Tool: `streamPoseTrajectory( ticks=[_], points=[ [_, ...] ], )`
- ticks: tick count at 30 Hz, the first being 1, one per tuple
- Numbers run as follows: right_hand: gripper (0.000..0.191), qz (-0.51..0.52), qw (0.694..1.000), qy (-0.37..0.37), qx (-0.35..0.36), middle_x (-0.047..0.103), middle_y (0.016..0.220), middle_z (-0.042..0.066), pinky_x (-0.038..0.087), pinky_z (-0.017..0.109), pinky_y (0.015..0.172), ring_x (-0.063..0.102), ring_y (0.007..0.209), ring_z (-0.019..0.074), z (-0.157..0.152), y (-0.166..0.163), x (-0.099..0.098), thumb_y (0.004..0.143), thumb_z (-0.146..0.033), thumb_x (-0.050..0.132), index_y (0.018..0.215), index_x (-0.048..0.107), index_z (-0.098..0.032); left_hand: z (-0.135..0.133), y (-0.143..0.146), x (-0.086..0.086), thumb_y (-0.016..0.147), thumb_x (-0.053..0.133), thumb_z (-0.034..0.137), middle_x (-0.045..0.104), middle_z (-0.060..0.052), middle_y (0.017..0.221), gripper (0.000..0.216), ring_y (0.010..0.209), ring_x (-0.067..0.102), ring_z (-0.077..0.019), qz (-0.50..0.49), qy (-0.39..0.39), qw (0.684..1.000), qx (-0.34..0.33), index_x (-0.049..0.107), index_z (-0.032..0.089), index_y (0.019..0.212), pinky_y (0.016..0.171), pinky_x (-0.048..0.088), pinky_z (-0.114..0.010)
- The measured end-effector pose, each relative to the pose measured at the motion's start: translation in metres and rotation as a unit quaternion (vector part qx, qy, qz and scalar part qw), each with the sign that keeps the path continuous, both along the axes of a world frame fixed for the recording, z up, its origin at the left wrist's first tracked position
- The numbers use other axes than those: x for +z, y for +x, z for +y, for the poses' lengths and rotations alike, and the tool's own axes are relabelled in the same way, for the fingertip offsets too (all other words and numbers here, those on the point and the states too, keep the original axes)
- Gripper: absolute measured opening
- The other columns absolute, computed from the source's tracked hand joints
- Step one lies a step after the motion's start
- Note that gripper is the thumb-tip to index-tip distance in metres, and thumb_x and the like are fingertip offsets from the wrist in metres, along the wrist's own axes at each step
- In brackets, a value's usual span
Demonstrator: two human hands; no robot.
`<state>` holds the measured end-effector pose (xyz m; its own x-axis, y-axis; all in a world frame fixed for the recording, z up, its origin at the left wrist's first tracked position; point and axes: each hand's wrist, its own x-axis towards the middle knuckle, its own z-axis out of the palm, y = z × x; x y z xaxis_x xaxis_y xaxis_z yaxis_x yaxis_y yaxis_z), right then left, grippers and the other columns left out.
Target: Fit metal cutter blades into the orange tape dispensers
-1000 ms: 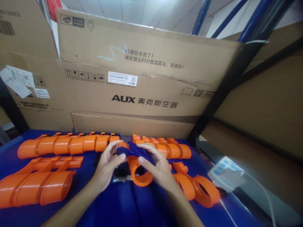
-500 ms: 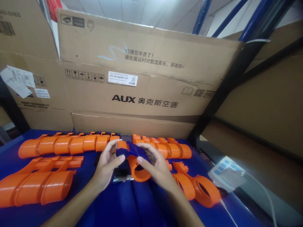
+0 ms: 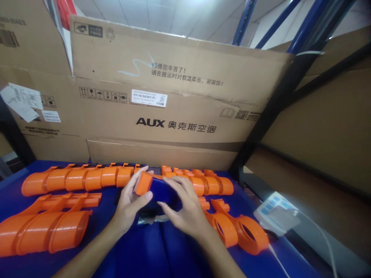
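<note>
Both my hands hold one orange and dark blue plastic part (image 3: 144, 183) above the blue table (image 3: 162, 251). My left hand (image 3: 131, 200) pinches its orange end between thumb and fingers. My right hand (image 3: 183, 210) lies over the blue piece (image 3: 159, 193) with fingers curled on it, hiding the part's ring. Under my hands lies a small dark and metal item (image 3: 150, 217), partly hidden.
A row of orange shells (image 3: 84, 177) runs along the back left, another row (image 3: 203, 182) at the back right. Larger orange shells (image 3: 43, 229) lie at the left, ring-shaped ones (image 3: 246, 235) at the right. A tall cardboard box (image 3: 174, 108) stands behind. A white device (image 3: 275, 214) sits at the right.
The held part has been turned so that its orange ring is no longer visible. My right hand has moved down and over the blue piece. My left hand stays on the orange end.
</note>
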<state>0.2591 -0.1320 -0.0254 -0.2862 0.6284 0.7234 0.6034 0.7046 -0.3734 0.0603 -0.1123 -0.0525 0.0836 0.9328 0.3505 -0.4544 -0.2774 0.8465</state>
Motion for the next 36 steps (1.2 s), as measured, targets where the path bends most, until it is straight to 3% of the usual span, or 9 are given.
streamPoseTrajectory(
  ticks=[4,8,20,36],
  points=[
    [0.062,-0.039,0.997,0.072,-0.012,0.059,0.131,0.013,0.052,0.054,0.101,0.06,0.119,0.0315,0.002,0.0011,-0.0061,0.087,-0.022,0.073,0.145,0.052,-0.03,0.0005,-0.0003,0.0,0.078,0.083,0.029,0.061,-0.006,0.138,0.058,0.129,0.056,-0.0274,0.046,0.022,0.996,0.073,0.059,0.029,0.131,0.108,0.043,-0.034],
    [0.068,-0.05,0.994,0.094,-0.013,0.058,0.132,0.012,0.053,0.055,0.099,0.06,0.118,0.0324,0.0023,0.0008,-0.008,0.087,-0.021,0.072,0.149,0.048,-0.033,0.0019,-0.0018,0.0009,0.074,0.086,0.031,0.065,-0.004,0.123,0.051,0.116,0.061,-0.0267,0.068,0.025,0.99,0.125,0.063,0.027,0.119,0.099,0.046,-0.033],
    [0.069,-0.043,0.995,0.086,-0.007,0.058,0.131,0.011,0.052,0.053,0.101,0.059,0.12,0.0316,0.0023,0.0,-0.0088,0.087,-0.022,0.075,0.149,0.047,-0.034,0.0008,-0.0037,0.0053,0.076,0.084,0.032,0.065,0.0,0.105,0.044,0.095,0.061,-0.0205,0.085,0.031,0.989,0.115,0.064,0.027,0.114,0.089,0.045,-0.03],
    [0.063,-0.045,0.995,0.09,-0.001,0.058,0.129,0.012,0.053,0.053,0.099,0.059,0.119,0.0309,0.0015,-0.0015,-0.0075,0.087,-0.022,0.075,0.146,0.051,-0.03,0.0021,-0.0054,0.0044,0.08,0.082,0.032,0.067,-0.001,0.109,0.041,0.105,0.063,-0.0214,0.095,0.053,0.988,0.11,0.06,0.027,0.114,0.094,0.046,-0.031]
  ],
)
